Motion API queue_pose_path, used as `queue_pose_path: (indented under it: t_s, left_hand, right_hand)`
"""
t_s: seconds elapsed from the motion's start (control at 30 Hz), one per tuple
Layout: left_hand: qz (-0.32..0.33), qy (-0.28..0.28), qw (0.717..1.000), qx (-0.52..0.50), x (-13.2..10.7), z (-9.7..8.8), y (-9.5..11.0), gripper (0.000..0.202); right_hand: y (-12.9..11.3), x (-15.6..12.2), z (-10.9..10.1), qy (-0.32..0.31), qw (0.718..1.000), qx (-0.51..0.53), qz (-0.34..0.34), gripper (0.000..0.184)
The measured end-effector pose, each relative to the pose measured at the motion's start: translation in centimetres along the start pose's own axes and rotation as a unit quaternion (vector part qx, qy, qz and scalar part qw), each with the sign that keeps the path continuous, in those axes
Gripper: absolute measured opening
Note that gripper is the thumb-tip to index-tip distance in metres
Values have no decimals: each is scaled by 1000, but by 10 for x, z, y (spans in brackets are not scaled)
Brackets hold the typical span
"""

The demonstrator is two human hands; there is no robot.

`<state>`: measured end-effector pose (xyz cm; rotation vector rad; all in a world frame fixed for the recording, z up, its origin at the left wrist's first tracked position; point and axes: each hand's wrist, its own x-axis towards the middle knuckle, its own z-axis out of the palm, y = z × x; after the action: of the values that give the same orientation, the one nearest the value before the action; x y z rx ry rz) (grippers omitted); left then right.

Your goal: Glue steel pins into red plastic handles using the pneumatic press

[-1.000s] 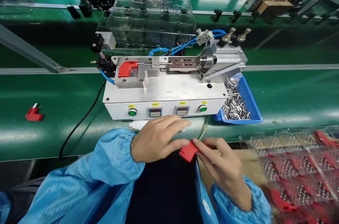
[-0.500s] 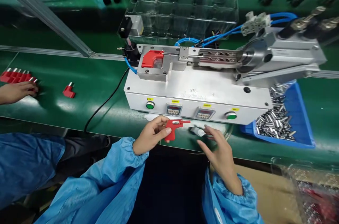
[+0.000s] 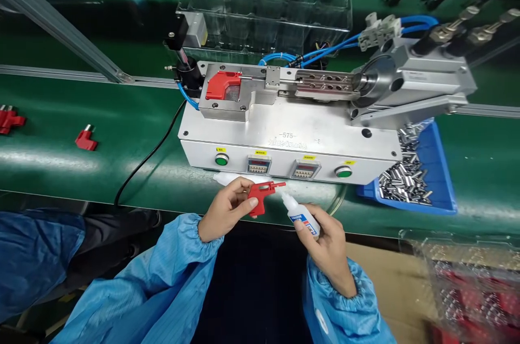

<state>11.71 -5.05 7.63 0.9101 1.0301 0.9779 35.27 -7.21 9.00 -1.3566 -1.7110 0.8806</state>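
Pinched in the left hand [image 3: 227, 208], the red part [image 3: 263, 193] sits level so the right hand's [image 3: 329, 244] gripped glue bottle [image 3: 300, 217] can aim its nozzle at it.

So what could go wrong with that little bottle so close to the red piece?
The bottle in the right hand points its tip at the red piece, which the left hand pinches. A squeeze too hard might send liquid onto the fingers. The piece is held only at one end, so a nudge from the tip could twist it or knock it loose.
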Motion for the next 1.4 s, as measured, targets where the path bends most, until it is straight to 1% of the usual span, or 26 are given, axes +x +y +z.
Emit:
queue_pose_path:
  t_s: [0.17,0.23,0.33,0.37,0.5,0.57,0.67,0.77,0.9,1.0,1.07,1.13,1.27,1.33,1.4]
  left_hand:
    - [11,-1,1000,4,-1,-2,1,42]
    - [17,-6,1000,8,-2,-2,2,40]
    - [25,0,1000,6,-2,-3,2,39]
    - [26,2,1000,5,-2,-3,1,39]
    - [20,2,1000,4,-1,-2,-1,40]
    - [16,6,1000,6,-2,-2,-1,41]
    - [12,5,1000,9,-3,-2,-1,42]
    - [11,5,1000,21,-4,-3,-2,40]
    - [33,11,998,55,-5,-4,-5,31]
    - [65,14,994,91,-6,-4,-7,22]
    - [79,18,991,108,-6,-3,-7,19]
    - [85,21,989,117,-6,-3,-6,18]
    - [88,23,988,121,-6,-2,-5,17]
    - [87,25,989,121,-6,-2,-5,17]
    - [86,26,988,122,-6,-2,-5,18]
  right_hand:
    - [-4,3,4,39,999,-19,9,15]
    - [-5,2,2,52,998,-29,13,18]
    - [-8,1,-2,98,994,-39,17,18]
    - [-9,0,-3,103,994,-39,14,17]
    - [-11,2,1,61,997,-33,-23,12]
    - [-13,3,3,59,997,-35,-29,10]
    - [-15,3,5,68,997,-38,-21,10]
    - [-16,1,5,55,997,-52,-8,15]
    - [-16,0,5,70,995,-63,22,21]
    - [-17,0,6,52,997,-60,18,21]
    - [-18,0,7,57,996,-60,18,20]
    - [-18,0,7,65,996,-58,18,18]
    - [-18,0,8,57,997,-55,4,17]
    - [-18,0,8,69,996,-60,14,20]
    - [-17,0,8,66,996,-62,22,22]
